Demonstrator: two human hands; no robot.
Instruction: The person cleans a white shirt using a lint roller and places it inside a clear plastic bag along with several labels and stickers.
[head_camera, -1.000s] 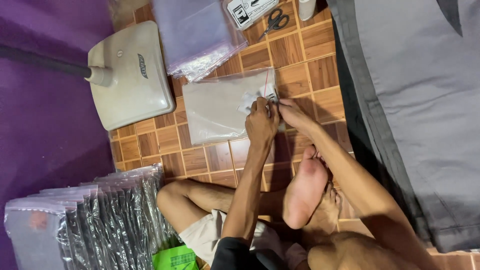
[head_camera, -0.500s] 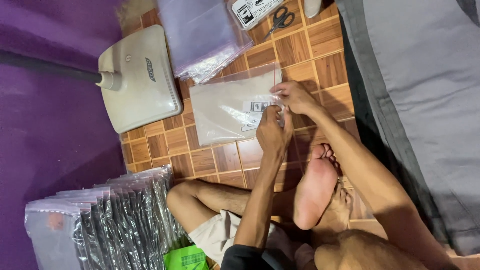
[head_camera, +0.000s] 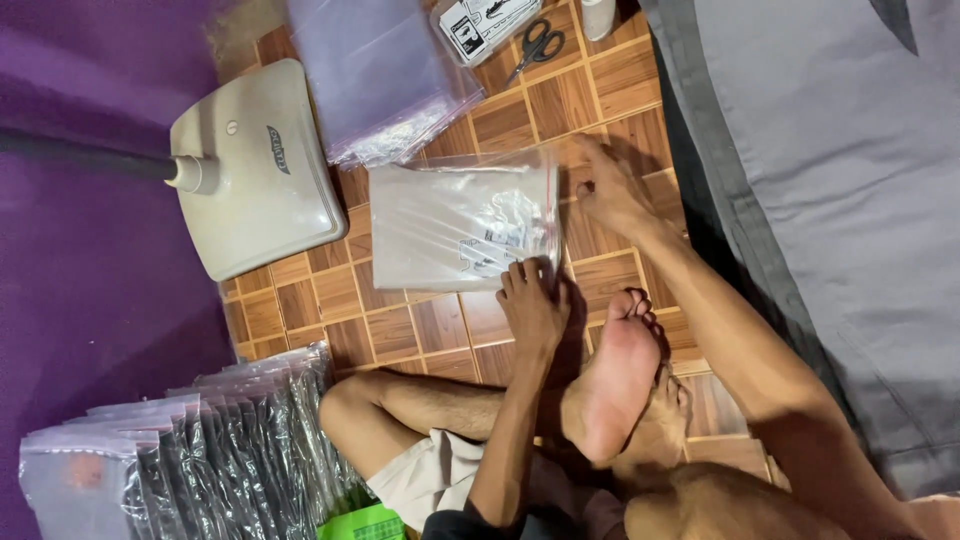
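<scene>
Left hand: fingers together and nearly straight, tips pressing down on the near corner of the clear zip bag; it pins the bag, nothing is enclosed in the palm. Right hand: spread flat on the wooden parquet floor just beside the bag's sealed edge, fingers splayed, holding nothing; whether a fingertip touches the bag edge cannot be told. The bag lies flat on the floor, between the two hands and a cream-coloured flat machine base, and holds a pale flat item with small printed slips showing through near the left hand. Beyond the bag, a stack of empty clear bags lies partly against the base. Further out: black-handled scissors beside a transparent box with printed labels. A grey fabric lies along the right arm's side. Nearer the body, the person's bare foot rests sole-up beside the left forearm, and a row of filled bags stands upright next to the bent knee, on the edge of a purple cloth.
</scene>
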